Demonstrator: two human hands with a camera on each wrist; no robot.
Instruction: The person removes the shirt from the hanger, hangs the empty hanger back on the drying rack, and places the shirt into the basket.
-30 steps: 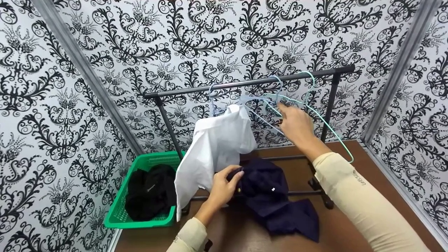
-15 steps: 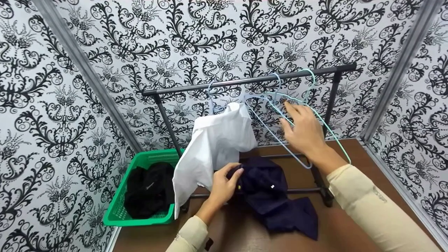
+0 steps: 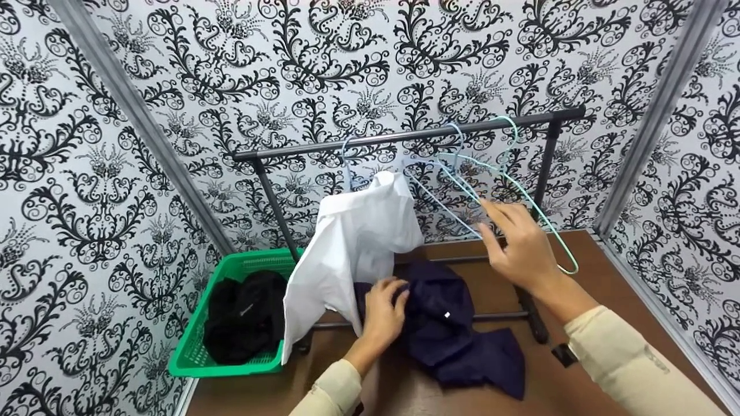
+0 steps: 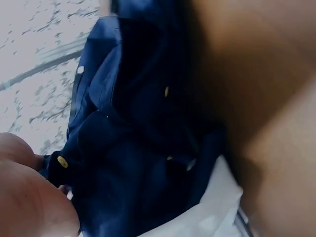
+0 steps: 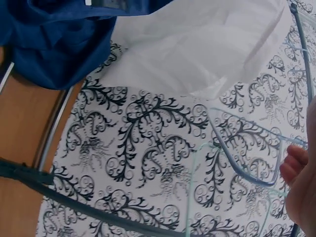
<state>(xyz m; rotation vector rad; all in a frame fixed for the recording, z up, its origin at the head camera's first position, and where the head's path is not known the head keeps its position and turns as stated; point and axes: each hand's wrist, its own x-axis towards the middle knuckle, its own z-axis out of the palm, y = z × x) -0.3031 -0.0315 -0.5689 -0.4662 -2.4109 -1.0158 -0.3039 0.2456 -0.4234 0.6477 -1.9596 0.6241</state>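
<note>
**Navy shirt in one hand, hangers at the other**

At far left a green basket (image 3: 231, 323) sits on the floor with dark clothes (image 3: 245, 323) piled in it. Next along, a white shirt (image 3: 352, 248) hangs from the rail (image 3: 404, 137), draping down just beside my left hand (image 3: 383, 316). That hand is curled into the navy shirt (image 3: 445, 323) – gripping its bunched top, so the rest trails over the brown worktop (image 3: 578, 254). My right hand (image 3: 520, 245) is up at the pale wire hangers (image 3: 491, 173) that hang from the rail; its fingers lie loosely spread against the wires, clamped on nothing that I can make out.
</note>
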